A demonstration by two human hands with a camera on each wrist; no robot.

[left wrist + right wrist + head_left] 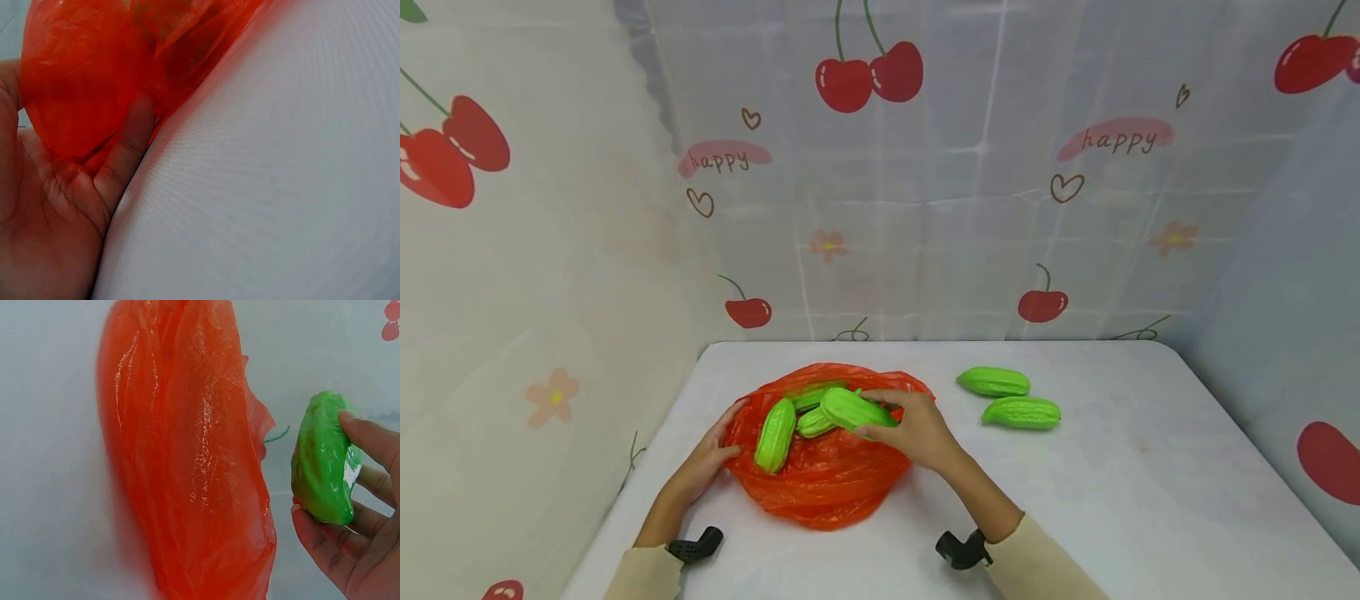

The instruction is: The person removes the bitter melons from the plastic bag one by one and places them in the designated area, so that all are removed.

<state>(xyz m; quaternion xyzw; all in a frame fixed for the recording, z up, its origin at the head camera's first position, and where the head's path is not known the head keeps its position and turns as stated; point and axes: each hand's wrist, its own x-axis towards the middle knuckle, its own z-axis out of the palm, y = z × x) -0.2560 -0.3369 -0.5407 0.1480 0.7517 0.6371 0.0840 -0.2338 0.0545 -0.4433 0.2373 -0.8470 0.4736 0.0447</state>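
Observation:
A red plastic bag point(831, 492) sits wide-mouthed on the table, with several green bitter melons inside. One bitter melon point(775, 435) leans at its left side, and another point(815, 422) lies near the middle. Over the bag's right part, my right hand point(917, 429) holds a glossy, ridged bitter melon point(322, 459) between thumb and fingers. My left hand point(703, 458) rests against the bag's left side. In the left wrist view a fairly straight finger point(128, 140) touches the red plastic, while the bag hides part of the hand.
Two more bitter melons, one behind point(994, 382) and one in front point(1021, 412), lie on the white table point(1150, 500) right of the bag. A cherry-printed curtain point(925, 183) hangs behind the table and at both sides.

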